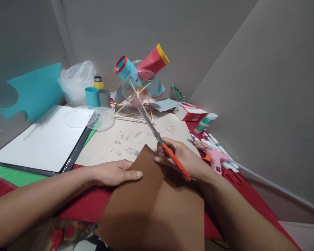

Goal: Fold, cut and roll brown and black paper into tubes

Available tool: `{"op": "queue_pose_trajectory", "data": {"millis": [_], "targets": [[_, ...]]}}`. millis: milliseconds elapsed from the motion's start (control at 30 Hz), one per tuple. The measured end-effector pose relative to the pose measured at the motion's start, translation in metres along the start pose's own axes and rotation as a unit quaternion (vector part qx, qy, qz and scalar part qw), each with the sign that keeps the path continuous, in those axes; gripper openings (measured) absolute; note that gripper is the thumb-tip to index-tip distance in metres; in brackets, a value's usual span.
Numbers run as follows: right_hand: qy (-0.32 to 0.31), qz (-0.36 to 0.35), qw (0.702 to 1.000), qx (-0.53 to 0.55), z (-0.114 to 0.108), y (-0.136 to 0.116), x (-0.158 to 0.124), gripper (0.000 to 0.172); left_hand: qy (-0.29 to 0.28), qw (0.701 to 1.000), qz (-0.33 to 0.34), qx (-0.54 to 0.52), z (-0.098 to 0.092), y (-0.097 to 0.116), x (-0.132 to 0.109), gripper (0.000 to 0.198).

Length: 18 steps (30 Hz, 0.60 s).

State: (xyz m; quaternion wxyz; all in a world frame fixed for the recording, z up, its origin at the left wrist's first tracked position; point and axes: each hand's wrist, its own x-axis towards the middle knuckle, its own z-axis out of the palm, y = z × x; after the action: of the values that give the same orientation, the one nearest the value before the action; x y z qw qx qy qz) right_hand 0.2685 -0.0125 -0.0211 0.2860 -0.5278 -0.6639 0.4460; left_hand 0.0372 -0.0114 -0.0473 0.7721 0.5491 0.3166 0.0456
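My left hand [120,172] grips the left edge of a large sheet of brown paper [136,209], thumb on top and fingers beneath. The sheet has a crease down its middle and a pointed top corner, and it hangs over the near edge of the table. My right hand [179,157] holds scissors [174,159] with orange handles, their blades pointing away from me towards the stick frame. The blades look closed and lie apart from the paper. The right thumb also rests by the paper's upper right edge.
A stick frame [137,92] with coloured paper tubes and clear discs stands at the back. White sheets [44,139] and plastic lids [102,118] lie left. A pink glue gun [216,157], markers [211,139] and a glue tube [206,122] are right. Grey walls close in behind.
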Motion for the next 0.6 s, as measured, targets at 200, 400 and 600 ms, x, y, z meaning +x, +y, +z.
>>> {"op": "queue_pose_trajectory", "data": {"millis": [200,400,600], "targets": [[0.035,-0.028,0.999,-0.022,0.0007,0.0013,-0.0004,0.025,-0.023,1.0,0.006,-0.02,-0.0008,-0.0008,0.0005,0.044],[0.025,-0.024,0.999,0.005,0.0016,0.0067,0.0004,0.023,-0.046,0.999,0.017,-0.021,-0.0009,-0.003,0.0003,0.045],[0.008,-0.032,0.999,0.011,0.0017,0.0069,0.0002,0.032,-0.039,0.999,0.005,-0.02,-0.0013,-0.0067,0.0005,0.044]]}}
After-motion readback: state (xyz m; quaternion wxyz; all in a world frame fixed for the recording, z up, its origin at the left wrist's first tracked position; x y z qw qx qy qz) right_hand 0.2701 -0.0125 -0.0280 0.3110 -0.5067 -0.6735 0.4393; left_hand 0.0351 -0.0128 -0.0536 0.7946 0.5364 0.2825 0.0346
